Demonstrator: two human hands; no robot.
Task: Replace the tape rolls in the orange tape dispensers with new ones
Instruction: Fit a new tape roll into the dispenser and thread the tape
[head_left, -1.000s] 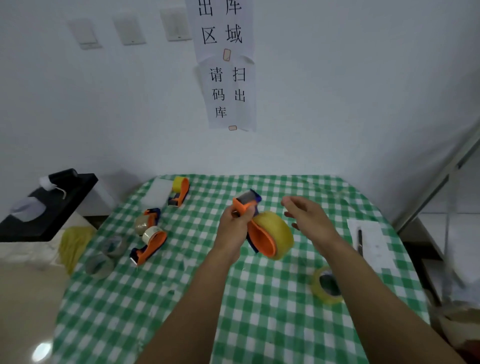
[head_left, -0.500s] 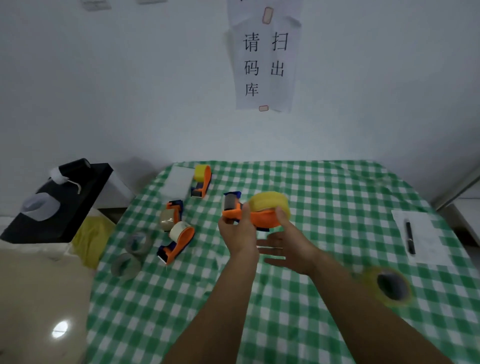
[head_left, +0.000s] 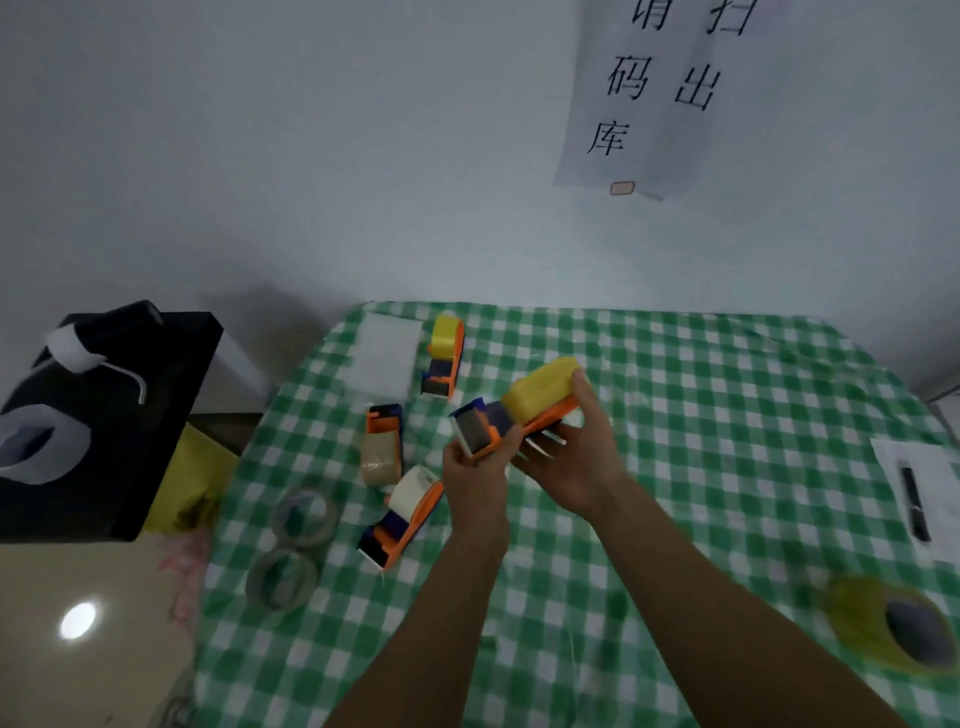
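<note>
Left hand (head_left: 475, 478) and right hand (head_left: 571, 467) are both closed round one orange tape dispenser (head_left: 553, 414), which is held above the green checked tablecloth (head_left: 701, 415). Its blue cutter end is gripped by the left hand. The rear is cradled from below by the right hand, whose thumb is pressed against the yellow tape roll (head_left: 537, 392) seated in it.

Just to the left, three more dispensers are laid on the cloth: the far dispenser (head_left: 448, 358), the middle dispenser (head_left: 384, 441) and the near dispenser (head_left: 410, 514). Two clear rolls (head_left: 278, 519) are set by the left edge. A loose yellow roll (head_left: 852, 613) is seen, blurred, at the near right.
</note>
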